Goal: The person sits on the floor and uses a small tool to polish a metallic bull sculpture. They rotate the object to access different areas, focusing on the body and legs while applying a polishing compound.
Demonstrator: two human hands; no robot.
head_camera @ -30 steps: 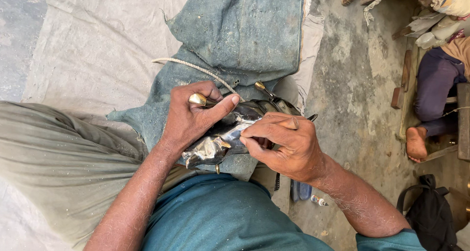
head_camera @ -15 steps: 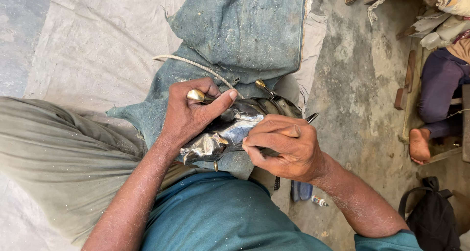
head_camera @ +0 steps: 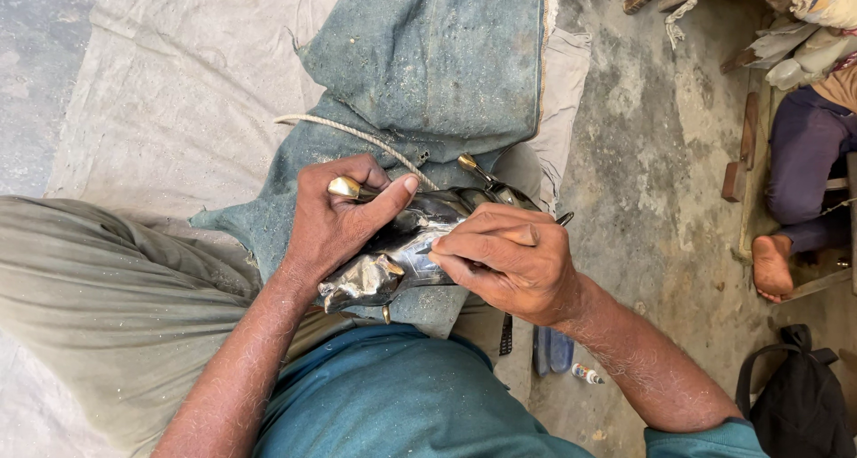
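A shiny dark metal figure (head_camera: 402, 253) with brass-tipped ends lies on a blue denim cloth (head_camera: 446, 74) over my lap. My left hand (head_camera: 335, 217) grips the figure from above, thumb stretched along its top, next to a brass tip (head_camera: 344, 187). My right hand (head_camera: 509, 262) is closed around a thin dark tool whose tip presses on the figure's side; the tool's far end (head_camera: 564, 218) sticks out past my knuckles. Most of the figure is hidden under both hands.
A pale rope (head_camera: 357, 137) runs across the denim. A grey sheet (head_camera: 161, 92) covers the floor at left. On the concrete at right sit another person's leg and bare foot (head_camera: 772, 266), a black bag (head_camera: 794, 395), wood pieces and a small bottle (head_camera: 587, 374).
My hands have barely shifted; the right hand has slid slightly along the figure while the left keeps its grip.
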